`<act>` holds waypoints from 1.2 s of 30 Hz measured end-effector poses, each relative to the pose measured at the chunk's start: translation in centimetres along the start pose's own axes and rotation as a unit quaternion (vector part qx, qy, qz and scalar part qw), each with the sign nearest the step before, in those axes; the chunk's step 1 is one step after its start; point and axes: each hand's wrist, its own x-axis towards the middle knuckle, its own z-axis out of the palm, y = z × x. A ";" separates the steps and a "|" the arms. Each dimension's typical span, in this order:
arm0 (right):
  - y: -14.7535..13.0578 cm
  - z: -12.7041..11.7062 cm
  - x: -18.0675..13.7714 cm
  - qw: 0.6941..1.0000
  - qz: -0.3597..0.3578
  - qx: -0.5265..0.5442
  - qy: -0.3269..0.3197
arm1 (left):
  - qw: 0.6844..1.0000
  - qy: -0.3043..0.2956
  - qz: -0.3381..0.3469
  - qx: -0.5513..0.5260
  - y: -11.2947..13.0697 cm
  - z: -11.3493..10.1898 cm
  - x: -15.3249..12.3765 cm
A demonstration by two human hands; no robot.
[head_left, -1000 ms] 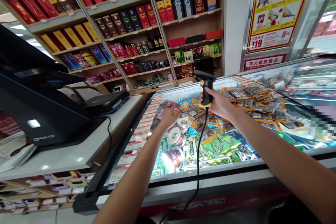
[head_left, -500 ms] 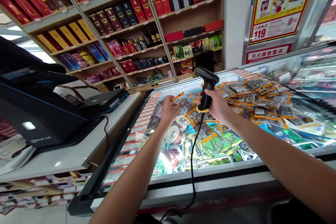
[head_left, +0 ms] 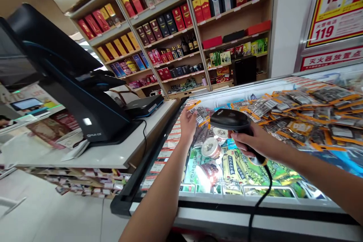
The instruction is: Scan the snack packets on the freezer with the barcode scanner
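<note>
My right hand (head_left: pixel 249 140) is wrapped round the grip of a black barcode scanner (head_left: pixel 231 119), whose head points left. A cable hangs from the scanner's base. Pinched in my left hand (head_left: pixel 188 119) is a clear packaged snack with orange edges (head_left: pixel 200 113), its printed label turned up towards the scanner. Both hands are above a glass-topped chest freezer (head_left: pixel 215 208). Below them lie round tubs (head_left: pixel 211 147) and green and yellow bags (head_left: pixel 234 166). A heap of similar orange-edged packets (head_left: pixel 300 109) spreads to the right of my right hand.
On the left, a white counter (head_left: pixel 119 157) carries a dark checkout terminal (head_left: pixel 104 117) and a flat black box (head_left: pixel 144 106). Shelves of boxed bottles (head_left: pixel 167 24) line the back wall. A red and yellow poster (head_left: pixel 336 26) hangs at right.
The view has swung left. The scanner has tipped from upright to nearly level, its head now pointing at the packet. The packet in my left hand has been raised clear of the pile.
</note>
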 end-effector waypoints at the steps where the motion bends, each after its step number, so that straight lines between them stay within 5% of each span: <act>1: 0.2 0.2 0.0 1.000 0.001 -0.007 0.002 | 1.000 0.002 0.001 0.012 -0.1 0.1 0.0; 26: 0.6 0.1 -0.4 0.998 0.011 -0.047 0.030 | 0.994 0.011 0.049 -0.100 0.0 1.7 -0.5; 31: 0.4 -0.2 -0.2 0.998 -0.012 0.022 0.057 | 0.994 0.059 -0.013 0.090 -1.0 -1.3 1.2; 36: -0.6 -1.2 0.1 0.986 -0.051 0.126 0.093 | 0.937 0.091 -0.113 0.317 -2.0 -6.7 1.9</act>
